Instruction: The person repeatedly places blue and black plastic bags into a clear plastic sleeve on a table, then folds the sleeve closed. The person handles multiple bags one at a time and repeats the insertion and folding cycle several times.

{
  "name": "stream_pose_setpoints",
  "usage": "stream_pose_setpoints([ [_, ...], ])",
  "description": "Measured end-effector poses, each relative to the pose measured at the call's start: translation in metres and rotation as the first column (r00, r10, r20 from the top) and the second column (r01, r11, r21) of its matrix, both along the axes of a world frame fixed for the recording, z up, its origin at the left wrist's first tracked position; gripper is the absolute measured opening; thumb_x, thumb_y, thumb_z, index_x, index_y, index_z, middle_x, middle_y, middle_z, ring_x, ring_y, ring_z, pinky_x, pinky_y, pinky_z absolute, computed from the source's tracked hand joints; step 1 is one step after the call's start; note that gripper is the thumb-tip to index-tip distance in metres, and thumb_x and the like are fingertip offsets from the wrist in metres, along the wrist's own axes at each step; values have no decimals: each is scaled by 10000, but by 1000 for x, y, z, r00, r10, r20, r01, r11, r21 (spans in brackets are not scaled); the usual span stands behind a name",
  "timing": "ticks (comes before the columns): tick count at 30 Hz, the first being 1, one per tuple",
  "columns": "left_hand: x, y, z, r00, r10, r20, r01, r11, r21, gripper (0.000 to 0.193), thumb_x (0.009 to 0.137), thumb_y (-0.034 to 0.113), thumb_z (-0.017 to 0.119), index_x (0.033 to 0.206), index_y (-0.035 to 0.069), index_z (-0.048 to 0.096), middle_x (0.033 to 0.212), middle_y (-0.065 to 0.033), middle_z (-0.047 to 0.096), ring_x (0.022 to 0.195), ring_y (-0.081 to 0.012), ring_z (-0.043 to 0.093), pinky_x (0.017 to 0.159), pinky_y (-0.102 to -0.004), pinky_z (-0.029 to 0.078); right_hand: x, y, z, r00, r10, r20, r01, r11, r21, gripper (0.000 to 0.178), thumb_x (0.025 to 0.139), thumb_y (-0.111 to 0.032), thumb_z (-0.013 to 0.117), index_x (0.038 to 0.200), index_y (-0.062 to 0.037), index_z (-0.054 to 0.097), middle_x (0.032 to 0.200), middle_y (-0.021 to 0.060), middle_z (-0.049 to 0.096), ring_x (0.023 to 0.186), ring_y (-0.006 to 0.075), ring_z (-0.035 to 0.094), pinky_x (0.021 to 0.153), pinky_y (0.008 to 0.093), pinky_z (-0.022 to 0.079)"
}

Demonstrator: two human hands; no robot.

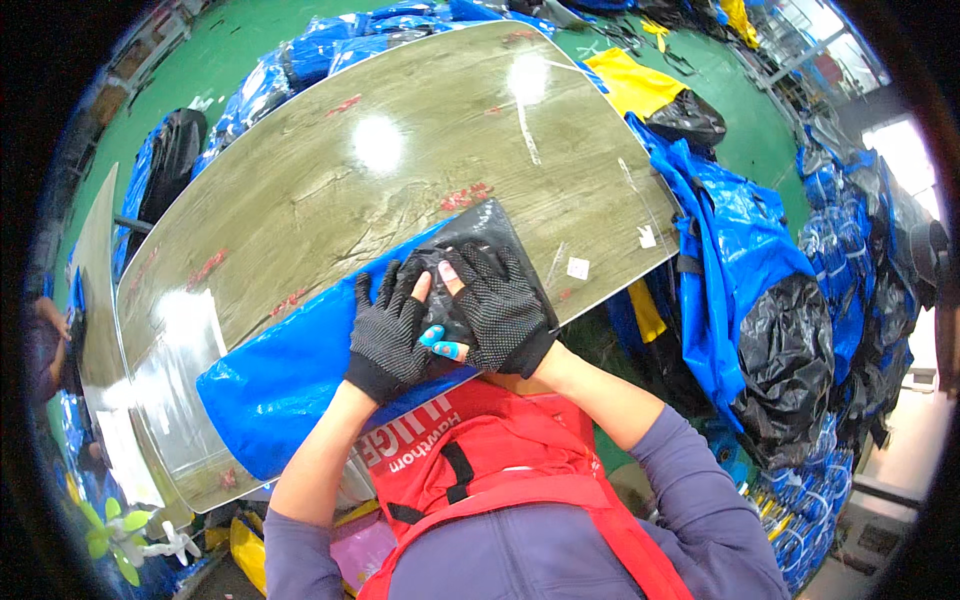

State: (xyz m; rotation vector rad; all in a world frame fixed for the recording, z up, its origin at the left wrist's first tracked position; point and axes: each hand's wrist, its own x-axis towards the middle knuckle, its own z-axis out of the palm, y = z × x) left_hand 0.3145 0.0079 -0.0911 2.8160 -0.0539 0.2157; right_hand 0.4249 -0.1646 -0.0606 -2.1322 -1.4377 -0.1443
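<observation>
A blue bag (290,375) of shiny plastic-like sheet lies flat along the table's near edge. Its right end is a black section (500,235). My left hand (390,335), in a black dotted glove, rests palm down where the blue meets the black, fingers spread. On the black section my right hand (495,315), gloved the same way, lies flat with its fingers stretched out. Both thumbs are wrapped in light blue and point toward each other. One bare fingertip shows on each hand. The black material between my hands is wrinkled.
The wood-patterned table (330,200) has curved-looking edges. A clear plastic sheet (185,340) lies at its left. Blue and black bags (750,290) hang or pile at the right, near a yellow and black bag (640,85). Wrapped blue bundles (290,70) line the far side.
</observation>
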Motion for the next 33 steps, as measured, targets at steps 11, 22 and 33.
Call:
stream_pose_setpoints([
  [11,-173,110,22,679,734,-8,-657,613,438,812,855,524,541,1434,-5,331,1497,-259,276,1401,-404,234,1158,-475,134,-47,70,27,981,-141,133,182,903,-390,874,790,-573,601,1393,19,380,1349,253,457,1286,425,393,1084,575,234],
  [22,-293,52,-12,491,774,-401,-329,-262,-907,650,846,257,665,1376,15,377,1280,-179,519,1127,-290,536,970,-427,440,-96,115,-31,981,92,171,-42,960,-276,540,858,-517,526,1342,-278,526,1408,229,431,1326,458,334,1040,735,50],
  [33,-122,-10,110,895,445,34,-114,300,-947,712,855,479,594,1425,103,391,1418,-231,390,1257,-378,443,1008,-497,407,-99,32,-56,884,332,-330,-258,934,248,333,913,-212,513,1223,-99,554,1102,104,639,925,287,611,847,424,474],
])
